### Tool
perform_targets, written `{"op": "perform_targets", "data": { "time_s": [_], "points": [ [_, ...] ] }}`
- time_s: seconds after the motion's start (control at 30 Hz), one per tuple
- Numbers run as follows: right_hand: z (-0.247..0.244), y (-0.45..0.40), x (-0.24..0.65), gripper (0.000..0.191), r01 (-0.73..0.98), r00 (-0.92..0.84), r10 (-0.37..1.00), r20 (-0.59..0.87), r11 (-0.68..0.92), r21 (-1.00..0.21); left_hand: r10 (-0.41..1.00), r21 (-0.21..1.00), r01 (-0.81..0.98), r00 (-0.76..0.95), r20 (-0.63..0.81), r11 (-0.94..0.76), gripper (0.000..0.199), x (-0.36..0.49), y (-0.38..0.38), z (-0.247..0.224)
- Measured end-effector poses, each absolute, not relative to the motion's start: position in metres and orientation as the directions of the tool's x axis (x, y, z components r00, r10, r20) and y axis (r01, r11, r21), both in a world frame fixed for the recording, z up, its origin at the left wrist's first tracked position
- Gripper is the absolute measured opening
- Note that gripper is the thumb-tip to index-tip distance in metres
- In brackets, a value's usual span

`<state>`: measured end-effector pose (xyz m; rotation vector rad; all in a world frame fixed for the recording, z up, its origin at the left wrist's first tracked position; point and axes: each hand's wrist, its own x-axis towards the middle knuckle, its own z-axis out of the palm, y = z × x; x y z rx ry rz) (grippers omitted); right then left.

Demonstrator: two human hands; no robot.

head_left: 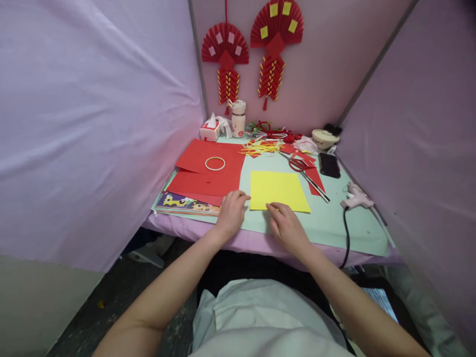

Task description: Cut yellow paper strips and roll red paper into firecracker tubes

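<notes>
A yellow paper sheet (278, 191) lies flat on the pale green table cover (327, 225). Beside its left edge is my left hand (233, 210), fingers curled together and resting near the red paper; whether anything is between them is too small to tell. My right hand (286, 223) touches the sheet's lower edge with its fingertips, the fingers bent and slightly apart. Left of the yellow sheet, red paper sheets (223, 183) are stacked, with a white-rimmed ring (215, 164) on top. Scissors with red handles (296, 165) lie to the right, behind the sheet.
Yellow strips (262, 148), a white bottle (238, 119), a tissue box (210, 130) and a bowl (324, 139) line the back. On the right are a black phone (329, 165) and a glue gun (357, 197). Red fan ornaments (277, 29) hang on the wall.
</notes>
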<state>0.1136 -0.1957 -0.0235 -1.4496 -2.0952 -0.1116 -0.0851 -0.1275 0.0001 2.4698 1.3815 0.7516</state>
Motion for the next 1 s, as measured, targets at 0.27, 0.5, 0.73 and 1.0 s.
{"op": "perform_targets", "data": {
  "time_s": [0.27, 0.5, 0.73, 1.0],
  "points": [
    [-0.031, -0.198, 0.135, 0.040, 0.862, -0.310, 0.823, 0.477, 0.455, -0.224, 0.715, 0.216, 0.689, 0.612, 0.338, -0.692, 0.039, -0.044, -0.172, -0.028],
    [-0.028, -0.193, 0.133, 0.039, 0.874, -0.332, 0.844, 0.420, 0.443, -0.199, 0.734, 0.149, 0.731, 0.606, 0.305, -0.666, 0.037, -0.041, -0.166, -0.026],
    [-0.014, -0.189, 0.138, 0.034, 0.870, -0.423, 0.856, 0.297, 0.475, -0.131, 0.667, 0.028, 0.680, 0.710, 0.227, -0.733, 0.028, -0.050, -0.159, -0.011],
    [-0.011, -0.189, 0.138, 0.030, 0.869, -0.437, 0.854, 0.281, 0.482, -0.114, 0.657, -0.074, 0.692, 0.709, 0.257, -0.718, 0.020, -0.079, -0.156, -0.011]
  ]
}}
